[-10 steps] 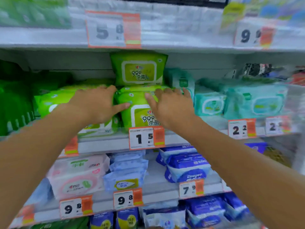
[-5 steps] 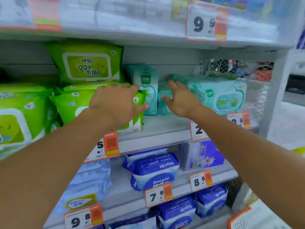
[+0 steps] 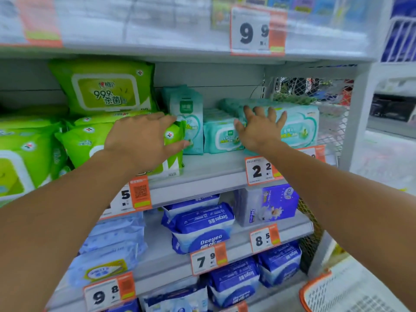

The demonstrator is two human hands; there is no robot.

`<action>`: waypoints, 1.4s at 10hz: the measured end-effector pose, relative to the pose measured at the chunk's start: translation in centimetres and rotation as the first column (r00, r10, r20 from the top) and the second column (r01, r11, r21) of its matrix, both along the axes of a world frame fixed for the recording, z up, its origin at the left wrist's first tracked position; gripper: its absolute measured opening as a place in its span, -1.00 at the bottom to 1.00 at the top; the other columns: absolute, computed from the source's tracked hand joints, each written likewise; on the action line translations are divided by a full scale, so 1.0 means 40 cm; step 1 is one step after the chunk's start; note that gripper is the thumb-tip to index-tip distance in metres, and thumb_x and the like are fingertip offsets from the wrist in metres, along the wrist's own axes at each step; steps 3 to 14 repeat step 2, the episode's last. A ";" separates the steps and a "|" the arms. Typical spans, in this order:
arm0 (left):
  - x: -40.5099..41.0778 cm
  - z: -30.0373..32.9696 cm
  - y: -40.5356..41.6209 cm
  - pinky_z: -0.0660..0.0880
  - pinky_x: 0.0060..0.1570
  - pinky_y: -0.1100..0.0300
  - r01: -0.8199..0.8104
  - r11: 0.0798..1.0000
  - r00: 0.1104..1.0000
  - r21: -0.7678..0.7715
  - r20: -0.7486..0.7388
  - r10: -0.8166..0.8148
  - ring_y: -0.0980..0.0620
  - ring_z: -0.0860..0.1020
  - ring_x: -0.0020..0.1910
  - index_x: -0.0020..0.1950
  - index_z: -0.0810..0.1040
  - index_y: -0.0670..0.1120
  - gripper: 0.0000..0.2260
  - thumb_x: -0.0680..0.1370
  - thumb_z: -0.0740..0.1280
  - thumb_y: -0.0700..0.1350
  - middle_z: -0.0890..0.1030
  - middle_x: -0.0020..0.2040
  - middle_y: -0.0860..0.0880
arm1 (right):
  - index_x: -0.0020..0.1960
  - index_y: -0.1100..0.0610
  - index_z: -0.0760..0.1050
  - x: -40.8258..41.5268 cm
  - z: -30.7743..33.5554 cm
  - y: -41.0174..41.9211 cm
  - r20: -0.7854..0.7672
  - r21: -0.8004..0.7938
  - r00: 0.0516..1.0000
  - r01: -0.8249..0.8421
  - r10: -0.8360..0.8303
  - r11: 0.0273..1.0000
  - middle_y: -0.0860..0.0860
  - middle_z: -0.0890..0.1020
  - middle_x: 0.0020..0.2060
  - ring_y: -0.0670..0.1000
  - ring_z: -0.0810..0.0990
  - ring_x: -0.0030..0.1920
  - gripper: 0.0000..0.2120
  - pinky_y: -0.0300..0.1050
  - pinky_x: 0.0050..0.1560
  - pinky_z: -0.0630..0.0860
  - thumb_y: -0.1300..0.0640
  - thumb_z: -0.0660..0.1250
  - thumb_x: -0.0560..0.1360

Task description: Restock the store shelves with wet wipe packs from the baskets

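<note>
Left hand (image 3: 144,140) lies flat, fingers straight and together, on a green pack (image 3: 90,143) at the front of the middle shelf (image 3: 202,174); another green pack (image 3: 105,86) stands upright behind it. Right hand (image 3: 258,129), fingers spread, presses the face of a teal pack (image 3: 299,124) at the shelf's right end; smaller teal packs (image 3: 220,136) sit between the hands; a white basket (image 3: 351,291) shows at lower right.

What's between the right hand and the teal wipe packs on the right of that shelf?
Nothing visible. The right hand already lies with spread fingers against the front of the teal packs. The left hand rests on a green pack beside them.
</note>
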State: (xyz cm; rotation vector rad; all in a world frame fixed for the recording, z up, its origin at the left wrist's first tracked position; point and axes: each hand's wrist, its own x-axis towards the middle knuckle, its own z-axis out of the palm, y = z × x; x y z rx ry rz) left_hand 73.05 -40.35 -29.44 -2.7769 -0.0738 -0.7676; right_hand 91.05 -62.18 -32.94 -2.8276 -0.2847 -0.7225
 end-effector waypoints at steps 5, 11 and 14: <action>-0.071 0.020 0.045 0.37 0.37 0.02 0.236 0.967 0.972 -0.096 0.042 -0.233 -0.10 0.42 0.41 0.51 0.35 0.01 -0.42 0.55 0.30 0.22 0.45 0.46 -0.05 | 0.31 0.10 0.57 -0.144 0.049 0.060 0.123 0.320 0.938 -0.346 0.323 0.882 0.08 0.60 0.28 0.11 0.55 0.29 -0.63 0.03 0.39 0.35 0.00 0.28 0.57; -0.071 0.020 0.045 0.37 0.37 0.02 0.236 0.967 0.972 -0.096 0.042 -0.233 -0.10 0.42 0.41 0.51 0.35 0.01 -0.42 0.55 0.30 0.22 0.45 0.46 -0.05 | 0.31 0.10 0.57 -0.144 0.049 0.060 0.123 0.320 0.938 -0.346 0.323 0.882 0.08 0.60 0.28 0.11 0.55 0.29 -0.63 0.03 0.39 0.35 0.00 0.28 0.57; -0.071 0.020 0.045 0.37 0.37 0.02 0.236 0.967 0.972 -0.096 0.042 -0.233 -0.10 0.42 0.41 0.51 0.35 0.01 -0.42 0.55 0.30 0.22 0.45 0.46 -0.05 | 0.31 0.10 0.57 -0.144 0.049 0.060 0.123 0.320 0.938 -0.346 0.323 0.882 0.08 0.60 0.28 0.11 0.55 0.29 -0.63 0.03 0.39 0.35 0.00 0.28 0.57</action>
